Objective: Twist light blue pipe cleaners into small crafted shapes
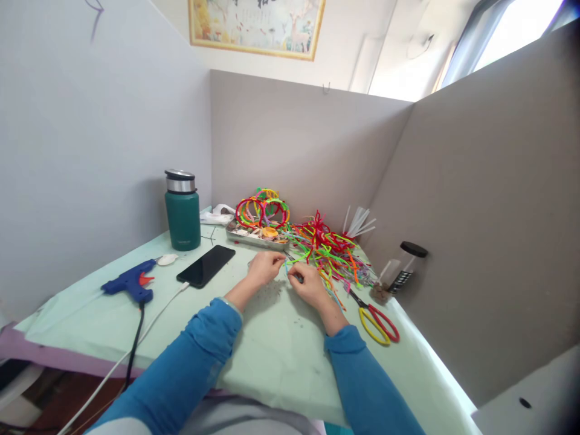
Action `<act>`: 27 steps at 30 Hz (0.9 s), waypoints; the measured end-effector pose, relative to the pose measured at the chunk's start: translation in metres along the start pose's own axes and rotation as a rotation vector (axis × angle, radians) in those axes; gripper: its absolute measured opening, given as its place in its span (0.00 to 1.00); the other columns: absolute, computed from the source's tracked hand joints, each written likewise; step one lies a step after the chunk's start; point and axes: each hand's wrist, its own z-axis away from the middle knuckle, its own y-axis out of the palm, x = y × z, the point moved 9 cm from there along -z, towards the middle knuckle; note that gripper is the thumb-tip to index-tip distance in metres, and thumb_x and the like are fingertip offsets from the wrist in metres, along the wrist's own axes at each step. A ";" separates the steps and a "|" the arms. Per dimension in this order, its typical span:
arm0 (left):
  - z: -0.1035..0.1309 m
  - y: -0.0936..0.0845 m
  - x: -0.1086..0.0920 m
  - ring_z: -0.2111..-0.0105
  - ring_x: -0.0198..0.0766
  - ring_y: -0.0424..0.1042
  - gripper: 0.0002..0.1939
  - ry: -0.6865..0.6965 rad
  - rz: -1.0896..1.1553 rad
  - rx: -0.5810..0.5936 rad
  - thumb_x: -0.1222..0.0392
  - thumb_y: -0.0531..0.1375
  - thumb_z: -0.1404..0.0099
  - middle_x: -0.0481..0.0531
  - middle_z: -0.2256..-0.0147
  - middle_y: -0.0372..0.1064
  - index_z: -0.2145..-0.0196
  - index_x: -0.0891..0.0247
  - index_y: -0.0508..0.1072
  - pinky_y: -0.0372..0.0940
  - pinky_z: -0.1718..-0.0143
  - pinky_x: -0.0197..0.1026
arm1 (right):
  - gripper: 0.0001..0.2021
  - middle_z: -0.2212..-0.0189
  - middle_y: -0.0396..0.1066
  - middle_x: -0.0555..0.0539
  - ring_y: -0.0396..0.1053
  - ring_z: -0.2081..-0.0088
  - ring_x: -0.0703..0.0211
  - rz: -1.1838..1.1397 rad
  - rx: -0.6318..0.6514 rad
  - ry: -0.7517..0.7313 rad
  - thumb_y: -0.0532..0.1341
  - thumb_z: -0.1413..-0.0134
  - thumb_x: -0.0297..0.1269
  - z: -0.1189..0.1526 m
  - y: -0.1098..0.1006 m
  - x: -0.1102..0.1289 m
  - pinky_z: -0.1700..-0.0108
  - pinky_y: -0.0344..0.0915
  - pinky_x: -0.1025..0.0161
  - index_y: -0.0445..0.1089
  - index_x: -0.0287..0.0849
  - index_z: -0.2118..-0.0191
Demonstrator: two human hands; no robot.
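My left hand (266, 267) is closed in a pinch over the middle of the table. Between its fingertips and my right hand runs a thin light blue pipe cleaner (286, 267). My right hand (309, 284) is curled, its fingers pressed together at the lower end of that pipe cleaner. A bright green strand shows near the left fingertips; whether it is joined to the blue one I cannot tell. Just behind the hands spreads a tangled heap of coloured pipe cleaners (324, 241), red, green, orange and grey.
A metal tray (254, 240) carries pipe-cleaner rings (263, 211). Scissors (378, 323) and a tipped clear jar (403, 272) lie right. Left are a phone (206, 266), a blue glue gun (131, 281) with cord, and a green bottle (182, 217). Partitions (299, 139) enclose the table.
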 end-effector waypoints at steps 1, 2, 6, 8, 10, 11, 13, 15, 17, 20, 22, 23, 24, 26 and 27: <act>0.000 0.000 0.000 0.60 0.39 0.73 0.14 0.000 0.007 -0.003 0.56 0.56 0.38 0.51 0.60 0.76 0.58 0.56 0.78 0.64 0.58 0.37 | 0.06 0.76 0.67 0.50 0.64 0.73 0.61 0.012 0.004 0.010 0.54 0.53 0.30 0.000 0.001 -0.002 0.67 0.58 0.66 0.67 0.42 0.74; 0.000 -0.001 0.000 0.61 0.39 0.73 0.14 0.001 0.015 -0.006 0.56 0.56 0.38 0.51 0.60 0.77 0.58 0.56 0.78 0.64 0.58 0.37 | 0.06 0.76 0.68 0.50 0.64 0.73 0.61 0.020 0.003 0.021 0.54 0.53 0.30 0.000 0.001 -0.004 0.67 0.58 0.66 0.67 0.42 0.74; 0.000 -0.005 0.001 0.63 0.38 0.73 0.14 -0.004 0.037 -0.019 0.57 0.56 0.39 0.50 0.62 0.77 0.58 0.56 0.78 0.64 0.60 0.36 | 0.06 0.76 0.68 0.50 0.63 0.73 0.61 0.005 -0.005 0.064 0.55 0.49 0.34 0.001 0.003 -0.009 0.69 0.57 0.66 0.68 0.42 0.73; 0.000 -0.005 0.001 0.63 0.38 0.73 0.14 -0.011 0.047 -0.021 0.57 0.56 0.39 0.50 0.62 0.77 0.58 0.56 0.78 0.64 0.61 0.36 | 0.09 0.77 0.68 0.50 0.63 0.74 0.62 -0.008 -0.002 0.097 0.56 0.46 0.39 0.001 0.005 -0.012 0.70 0.57 0.66 0.68 0.42 0.72; -0.001 -0.005 0.000 0.64 0.38 0.73 0.14 -0.011 0.056 -0.020 0.57 0.56 0.39 0.50 0.62 0.77 0.58 0.56 0.78 0.64 0.61 0.36 | 0.12 0.77 0.68 0.51 0.63 0.74 0.62 -0.021 -0.014 0.132 0.56 0.44 0.44 0.001 0.006 -0.015 0.70 0.56 0.66 0.69 0.42 0.72; -0.001 -0.004 0.000 0.64 0.38 0.73 0.14 -0.010 0.060 -0.018 0.57 0.56 0.39 0.50 0.62 0.77 0.58 0.56 0.78 0.64 0.62 0.36 | 0.13 0.77 0.68 0.51 0.63 0.75 0.62 -0.027 -0.025 0.149 0.55 0.44 0.45 0.001 0.006 -0.017 0.70 0.56 0.66 0.70 0.42 0.71; 0.000 -0.003 0.000 0.64 0.37 0.73 0.14 -0.008 0.062 -0.014 0.56 0.57 0.39 0.50 0.63 0.77 0.58 0.56 0.78 0.64 0.62 0.36 | 0.14 0.77 0.68 0.51 0.63 0.75 0.62 -0.030 -0.048 0.176 0.55 0.43 0.46 0.001 0.007 -0.020 0.71 0.56 0.66 0.70 0.42 0.69; 0.000 -0.002 0.000 0.65 0.37 0.73 0.14 -0.012 0.060 -0.009 0.54 0.57 0.40 0.50 0.63 0.77 0.58 0.56 0.78 0.63 0.63 0.35 | 0.13 0.77 0.68 0.51 0.62 0.75 0.63 -0.016 -0.064 0.182 0.55 0.43 0.45 0.001 0.007 -0.022 0.71 0.55 0.67 0.70 0.42 0.69; 0.001 -0.002 0.000 0.66 0.37 0.73 0.14 -0.018 0.055 -0.007 0.53 0.57 0.40 0.50 0.64 0.77 0.59 0.56 0.78 0.63 0.64 0.35 | 0.11 0.77 0.67 0.51 0.61 0.75 0.63 0.004 -0.072 0.161 0.55 0.43 0.42 0.000 0.007 -0.021 0.71 0.54 0.67 0.69 0.42 0.71; 0.001 -0.002 -0.001 0.67 0.37 0.73 0.14 -0.013 0.046 -0.010 0.52 0.57 0.40 0.50 0.65 0.77 0.60 0.56 0.79 0.63 0.64 0.35 | 0.11 0.78 0.65 0.51 0.60 0.75 0.62 0.037 -0.082 0.143 0.55 0.44 0.39 0.000 0.007 -0.020 0.71 0.52 0.66 0.67 0.42 0.74; 0.001 -0.002 -0.001 0.66 0.38 0.73 0.14 0.002 0.039 -0.010 0.52 0.57 0.40 0.51 0.65 0.77 0.61 0.57 0.79 0.63 0.63 0.36 | 0.10 0.79 0.65 0.52 0.60 0.76 0.63 0.059 -0.093 0.158 0.55 0.45 0.38 0.000 0.006 -0.022 0.72 0.51 0.66 0.67 0.42 0.75; 0.001 -0.001 -0.002 0.66 0.38 0.72 0.14 0.013 0.039 -0.005 0.52 0.57 0.40 0.51 0.65 0.77 0.61 0.57 0.79 0.63 0.63 0.36 | 0.10 0.79 0.64 0.52 0.60 0.76 0.63 0.068 -0.097 0.165 0.55 0.45 0.38 0.000 0.005 -0.023 0.72 0.51 0.66 0.67 0.42 0.75; 0.000 0.001 -0.002 0.66 0.38 0.72 0.14 0.026 0.043 0.001 0.52 0.57 0.40 0.51 0.66 0.77 0.62 0.58 0.79 0.63 0.63 0.36 | 0.10 0.79 0.65 0.52 0.60 0.76 0.63 0.074 -0.099 0.170 0.55 0.46 0.37 0.001 0.005 -0.024 0.72 0.51 0.66 0.67 0.42 0.75; -0.002 0.005 -0.001 0.66 0.37 0.72 0.14 0.051 0.065 0.018 0.53 0.56 0.39 0.50 0.66 0.77 0.62 0.59 0.79 0.63 0.63 0.36 | 0.10 0.79 0.65 0.52 0.60 0.76 0.63 0.078 -0.099 0.170 0.55 0.46 0.37 0.001 0.005 -0.024 0.72 0.51 0.66 0.67 0.42 0.75; -0.003 0.006 -0.001 0.66 0.37 0.72 0.14 0.062 0.083 0.023 0.53 0.56 0.39 0.50 0.65 0.77 0.62 0.59 0.79 0.63 0.64 0.35 | 0.10 0.79 0.66 0.51 0.61 0.75 0.63 0.077 -0.099 0.170 0.55 0.46 0.37 0.001 0.005 -0.025 0.71 0.51 0.66 0.67 0.42 0.75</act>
